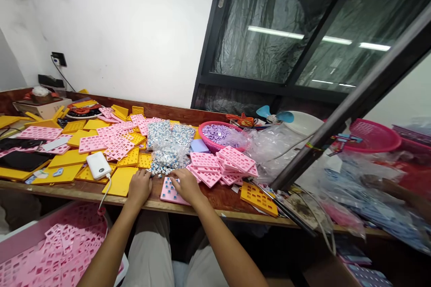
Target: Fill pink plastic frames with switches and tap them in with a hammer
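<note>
A pink plate with blue pieces (171, 193) set in its holes lies at the table's front edge. My right hand (187, 184) rests over its right side, thumb and fingers apart, with no held piece visible. My left hand (140, 184) lies beside a yellow board (120, 181), fingers stretched toward a loose heap of small blue and white pieces (160, 169). Nothing shows in it. Behind the heap stand clear bags of blue and white pieces (170, 150). Stacked pink plates (215, 167) with square holes sit to the right of my right hand.
A pink basket of purple pieces (220, 136) stands behind the stack. Yellow and pink boards crowd the left, with a white power bank (98, 164) and its cable. A yellow frame (258, 198) and a slanted metal pole (313, 136) are right. A bin (18, 232) holds pink plates below.
</note>
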The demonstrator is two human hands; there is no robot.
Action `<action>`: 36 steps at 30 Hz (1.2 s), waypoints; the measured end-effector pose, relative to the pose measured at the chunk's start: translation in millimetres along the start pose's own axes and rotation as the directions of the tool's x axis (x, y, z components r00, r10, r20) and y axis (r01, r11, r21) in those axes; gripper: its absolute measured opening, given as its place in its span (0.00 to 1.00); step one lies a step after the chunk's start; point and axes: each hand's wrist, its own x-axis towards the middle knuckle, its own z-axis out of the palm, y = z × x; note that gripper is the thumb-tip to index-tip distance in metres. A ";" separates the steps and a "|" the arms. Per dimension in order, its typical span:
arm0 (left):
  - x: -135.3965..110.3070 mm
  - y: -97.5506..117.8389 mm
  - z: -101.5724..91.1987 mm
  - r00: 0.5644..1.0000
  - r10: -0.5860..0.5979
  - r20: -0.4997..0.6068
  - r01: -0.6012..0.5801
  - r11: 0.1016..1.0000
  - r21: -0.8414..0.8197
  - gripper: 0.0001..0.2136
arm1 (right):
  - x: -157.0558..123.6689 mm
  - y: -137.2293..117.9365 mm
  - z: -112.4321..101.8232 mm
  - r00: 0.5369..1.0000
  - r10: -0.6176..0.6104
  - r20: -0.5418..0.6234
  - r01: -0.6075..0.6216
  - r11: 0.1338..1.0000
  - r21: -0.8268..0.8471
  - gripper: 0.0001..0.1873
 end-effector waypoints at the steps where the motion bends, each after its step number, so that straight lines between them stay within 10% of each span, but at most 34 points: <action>1: -0.7 0.8 2.1 1.000 -0.001 0.005 0.001 1.000 0.016 0.11 | 14.5 -6.6 7.7 1.000 0.008 0.007 -0.008 1.000 -0.001 0.12; 7: 2.6 0.7 4.1 0.998 -0.035 0.056 0.036 0.999 -0.023 0.11 | 66.6 -28.2 47.6 0.993 0.069 0.099 -0.065 0.997 -0.037 0.06; 17: 2.8 1.1 3.7 0.995 -0.083 0.053 0.087 0.992 -0.090 0.12 | 63.8 -29.7 60.4 0.993 0.050 0.102 -0.063 0.991 0.120 0.03; 28: 0.4 -2.5 -3.9 1.000 0.007 -0.008 -0.009 0.932 -0.362 0.11 | -34.3 29.8 -1.1 0.967 0.227 -0.119 -0.154 0.885 0.439 0.10; 36: -17.1 81.4 -5.4 0.960 0.274 0.066 -0.208 0.847 -0.489 0.12 | -70.3 33.0 -0.1 0.980 0.194 -0.054 -0.153 0.891 0.427 0.08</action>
